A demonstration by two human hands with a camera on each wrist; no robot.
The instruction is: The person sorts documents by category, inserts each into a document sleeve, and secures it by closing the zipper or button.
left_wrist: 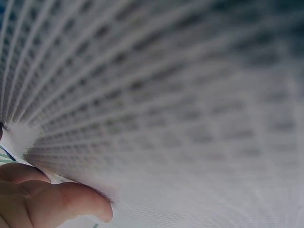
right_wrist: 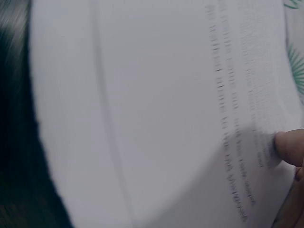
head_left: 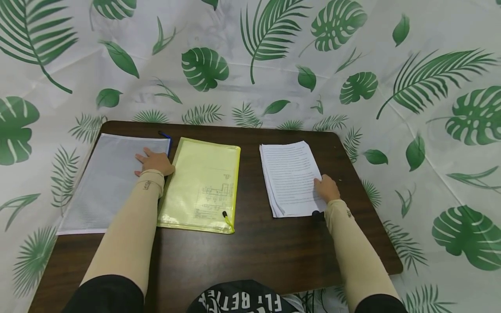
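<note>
Left hand (head_left: 155, 161) rests flat, fingers extended, on the white mesh pouch (head_left: 105, 182) at the table's (head_left: 258, 252) left end. Right hand (head_left: 326, 188) presses the near right edge of the printed paper stack (head_left: 291, 176), its fingertip (right_wrist: 289, 146) on the top sheet. Yellow zip folder (head_left: 203, 184) lies between pouch and stack.

A dark brown wooden table (head_left: 258, 252) with rounded corners fills the middle of the head view, its near edge running out of frame. Behind it and off to both sides hangs or drapes a white cloth (head_left: 430, 39) printed with green palm fronds and monstera leaves, creased in places. Light looks even and soft, probably from overhead; no window shows.
</note>
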